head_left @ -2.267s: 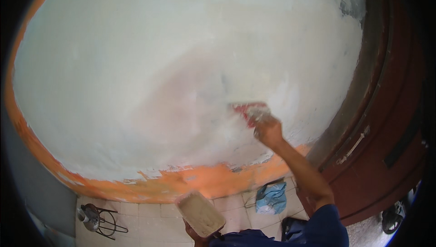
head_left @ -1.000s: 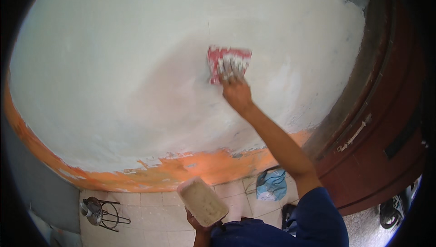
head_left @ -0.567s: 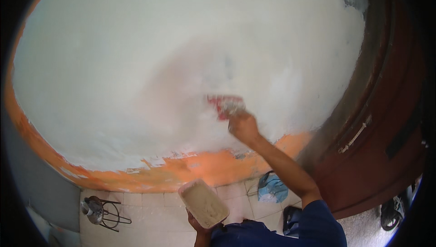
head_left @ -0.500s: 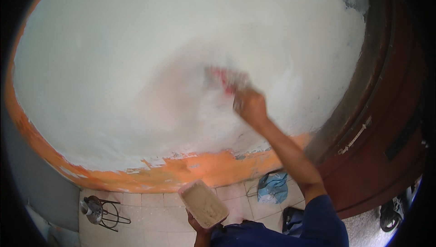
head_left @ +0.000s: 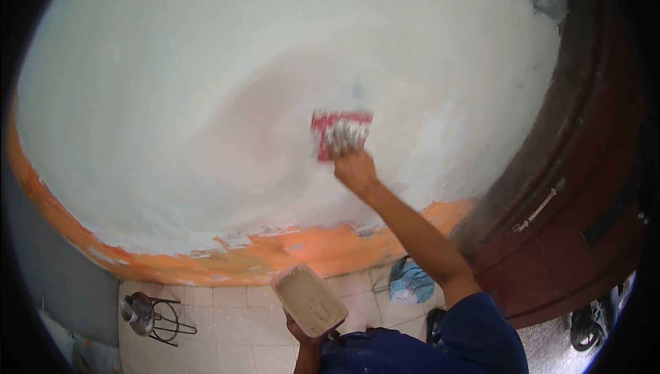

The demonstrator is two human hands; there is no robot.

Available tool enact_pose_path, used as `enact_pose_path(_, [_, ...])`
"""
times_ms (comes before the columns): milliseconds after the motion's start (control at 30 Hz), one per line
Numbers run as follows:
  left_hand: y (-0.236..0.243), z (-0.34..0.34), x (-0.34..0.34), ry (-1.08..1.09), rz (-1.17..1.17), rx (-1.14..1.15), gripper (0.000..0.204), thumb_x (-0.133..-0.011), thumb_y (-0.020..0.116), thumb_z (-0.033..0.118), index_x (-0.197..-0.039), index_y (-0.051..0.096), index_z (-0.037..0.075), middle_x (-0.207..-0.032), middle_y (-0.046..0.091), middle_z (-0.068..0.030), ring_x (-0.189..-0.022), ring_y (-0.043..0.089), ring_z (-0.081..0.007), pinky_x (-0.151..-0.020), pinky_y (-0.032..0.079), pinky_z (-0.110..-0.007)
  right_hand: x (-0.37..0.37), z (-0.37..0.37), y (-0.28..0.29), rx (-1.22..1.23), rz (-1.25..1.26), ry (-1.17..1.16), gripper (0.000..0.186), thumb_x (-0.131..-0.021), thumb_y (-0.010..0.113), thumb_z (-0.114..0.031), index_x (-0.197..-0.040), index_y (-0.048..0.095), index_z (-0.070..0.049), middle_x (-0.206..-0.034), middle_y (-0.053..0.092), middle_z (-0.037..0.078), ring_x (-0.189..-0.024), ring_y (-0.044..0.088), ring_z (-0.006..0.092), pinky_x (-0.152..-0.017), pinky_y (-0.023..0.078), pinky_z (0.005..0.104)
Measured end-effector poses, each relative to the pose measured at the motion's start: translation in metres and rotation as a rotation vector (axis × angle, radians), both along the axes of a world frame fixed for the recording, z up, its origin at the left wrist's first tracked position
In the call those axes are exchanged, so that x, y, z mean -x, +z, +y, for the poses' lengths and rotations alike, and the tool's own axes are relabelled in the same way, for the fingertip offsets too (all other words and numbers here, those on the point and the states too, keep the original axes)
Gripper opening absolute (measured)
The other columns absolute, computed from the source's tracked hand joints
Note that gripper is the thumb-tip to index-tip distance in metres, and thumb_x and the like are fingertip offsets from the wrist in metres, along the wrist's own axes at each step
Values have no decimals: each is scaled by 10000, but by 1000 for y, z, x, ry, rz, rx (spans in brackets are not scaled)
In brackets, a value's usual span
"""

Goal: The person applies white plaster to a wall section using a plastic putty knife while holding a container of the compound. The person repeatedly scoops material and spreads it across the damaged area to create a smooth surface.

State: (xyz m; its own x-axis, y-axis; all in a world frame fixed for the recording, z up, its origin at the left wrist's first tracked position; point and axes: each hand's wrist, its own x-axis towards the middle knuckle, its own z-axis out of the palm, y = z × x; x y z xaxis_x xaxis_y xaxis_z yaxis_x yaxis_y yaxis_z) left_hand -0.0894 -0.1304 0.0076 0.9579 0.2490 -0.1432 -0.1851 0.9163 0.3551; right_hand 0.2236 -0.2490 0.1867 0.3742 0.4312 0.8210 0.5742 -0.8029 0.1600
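Note:
My right hand (head_left: 355,171) is closed round a wide red putty knife (head_left: 342,130) smeared with pale filler. Its blade lies against or just over the white-coated wall (head_left: 206,78); I cannot tell which. Low down, near my body, my left hand (head_left: 300,329) grips a rectangular tub (head_left: 309,298) from its left side and underneath. Greyish-beige putty fills much of the tub, its surface scraped and uneven. Bare orange paint (head_left: 302,247) shows along the bottom of the wall, with ragged white edges above it.
On the tiled floor (head_left: 234,315) at left stands a round stool (head_left: 159,317) with something on its seat. A blue-and-white plastic bag (head_left: 411,281) lies at the wall's foot. At right is a dark red door (head_left: 550,257) with a pale bolt (head_left: 540,205). A wheel (head_left: 586,329) shows beyond it.
My right hand has moved slightly left and down, and the putty knife has turned more upright, blade edge toward the top. The tub in my left hand has barely shifted.

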Motion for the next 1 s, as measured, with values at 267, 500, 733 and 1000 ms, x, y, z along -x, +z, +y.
enact_pose_path(267, [-33,11,-1,-69,1,128,639,-923,299,557,-1386,340,118,-1320,460,-141,-1169,497,-369,-912,444,-612,52,-33,4,-143,399,108,438,-625,572,20,-1026,678,-124,-849,677,122,-734,656,282,-640,547,384])
enact_pose_path(500, [-18,7,11,-64,24,111,612,-932,292,537,-1356,367,102,-1266,491,-145,-1136,517,-360,-895,463,-593,10,-57,144,-335,-359,65,427,-665,569,67,-1083,617,-8,-1114,601,237,-895,620,371,-762,533,385])
enact_pose_path(733, [12,0,6,29,35,-381,617,-927,304,537,-1351,374,95,-1262,492,-149,-1131,519,-358,-881,468,-586,-15,-8,14,-155,-172,-71,450,-663,556,21,-1110,609,1,-1161,581,267,-1059,590,361,-829,524,403])
enact_pose_path(1000, [-36,15,7,9,28,85,658,-910,312,561,-1365,357,88,-1276,482,-149,-1154,503,-369,-894,460,-596,57,-29,-32,-350,198,273,383,-616,571,64,-958,676,-72,-898,678,128,-730,649,293,-629,543,364])
